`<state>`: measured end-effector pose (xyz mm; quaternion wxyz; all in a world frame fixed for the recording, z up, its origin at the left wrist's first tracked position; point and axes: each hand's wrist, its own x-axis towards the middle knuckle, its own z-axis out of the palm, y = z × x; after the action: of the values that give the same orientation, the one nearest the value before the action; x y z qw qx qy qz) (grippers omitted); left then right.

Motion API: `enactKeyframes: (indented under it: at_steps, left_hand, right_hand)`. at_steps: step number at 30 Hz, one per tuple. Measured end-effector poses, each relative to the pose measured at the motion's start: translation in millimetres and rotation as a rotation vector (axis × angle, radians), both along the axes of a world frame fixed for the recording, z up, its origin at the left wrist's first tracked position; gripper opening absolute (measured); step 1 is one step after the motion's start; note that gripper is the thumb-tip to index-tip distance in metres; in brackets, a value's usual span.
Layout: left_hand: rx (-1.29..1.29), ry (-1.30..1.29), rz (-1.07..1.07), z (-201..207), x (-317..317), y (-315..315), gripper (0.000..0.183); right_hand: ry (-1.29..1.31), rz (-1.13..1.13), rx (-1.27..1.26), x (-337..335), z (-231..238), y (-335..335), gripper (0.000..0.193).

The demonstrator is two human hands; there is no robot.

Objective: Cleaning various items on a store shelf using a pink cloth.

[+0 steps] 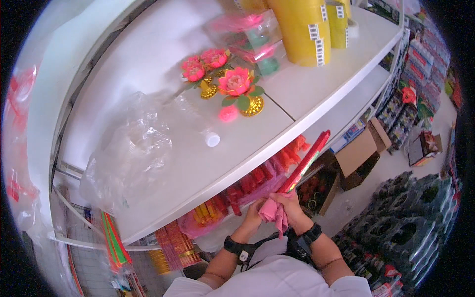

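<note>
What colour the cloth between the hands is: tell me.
The cloth is pink; it shows best in the head view, the only one.

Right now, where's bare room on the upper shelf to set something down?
Upper shelf: strip between the white cap and front edge; patch between the frontmost lotus and yellow rolls, toward the edge. Crowded: left end, clear bag; below, red packets near the left hand.
</note>
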<state>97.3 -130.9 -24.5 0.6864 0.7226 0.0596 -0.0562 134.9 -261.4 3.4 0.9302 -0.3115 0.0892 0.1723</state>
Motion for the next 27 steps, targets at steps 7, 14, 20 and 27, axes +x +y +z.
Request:
enactKeyframes:
  at_steps: [7, 14, 20, 27]
  left_hand:
    - [-0.269, 0.261, -0.095, 5.9, -14.5, 11.6, 0.026]
    - [-0.276, 0.36, -0.057, 32.5, -35.3, 29.2, 0.026]
    - [-0.284, 0.386, 0.0, 27.1, -43.3, 43.0, 0.023]
    - [-0.267, 0.408, 0.036, 34.1, -53.4, 55.7, 0.026]
  right_hand:
    - [0.027, -0.054, -0.009, 18.4, -20.8, -32.3, 0.035]
    - [0.083, -0.144, -0.025, 33.5, -1.3, -77.5, 0.031]
    - [0.145, 0.001, -0.046, 22.6, -1.9, -55.6, 0.032]
    - [0.099, -0.111, -0.077, 30.1, -2.4, -63.0, 0.026]
